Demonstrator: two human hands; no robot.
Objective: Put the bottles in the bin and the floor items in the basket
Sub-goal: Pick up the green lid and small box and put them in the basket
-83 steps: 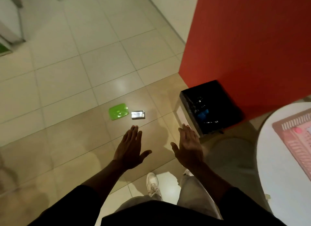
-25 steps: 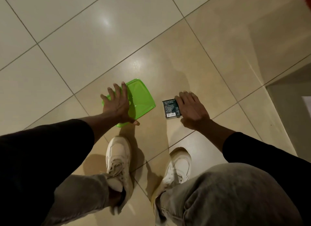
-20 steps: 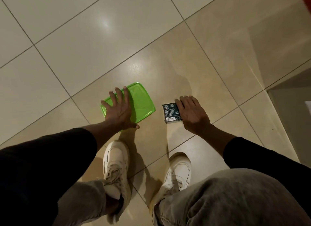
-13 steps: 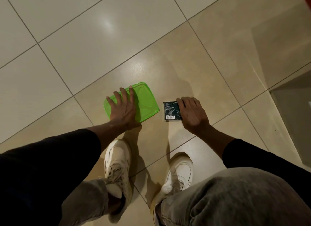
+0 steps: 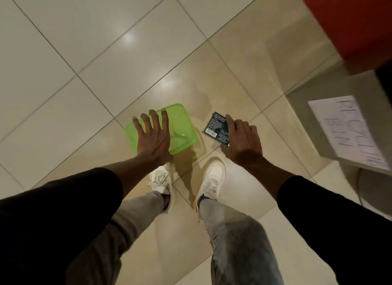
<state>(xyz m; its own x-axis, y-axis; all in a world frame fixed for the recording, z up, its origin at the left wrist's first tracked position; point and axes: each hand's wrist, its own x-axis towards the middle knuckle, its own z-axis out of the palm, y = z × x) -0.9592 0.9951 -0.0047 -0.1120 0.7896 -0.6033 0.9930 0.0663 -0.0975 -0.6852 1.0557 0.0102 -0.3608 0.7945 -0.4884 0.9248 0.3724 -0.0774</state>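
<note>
Items as I see them from the head view:

Green lid [image 5: 180, 128]: translucent plastic, held by my left hand [image 5: 153, 138], fingers spread flat over its top, lifted above the tiled floor [image 5: 106, 51] (its shadow falls on the tile beneath).

Small dark box [image 5: 216, 128]: barcode side up, tilted, grasped at one end by my right hand [image 5: 244, 142].

White shoes [image 5: 212, 176]: just below both hands.

White box with handwritten label [image 5: 347, 132]: at right, beside a red wall [image 5: 350, 19].
</note>
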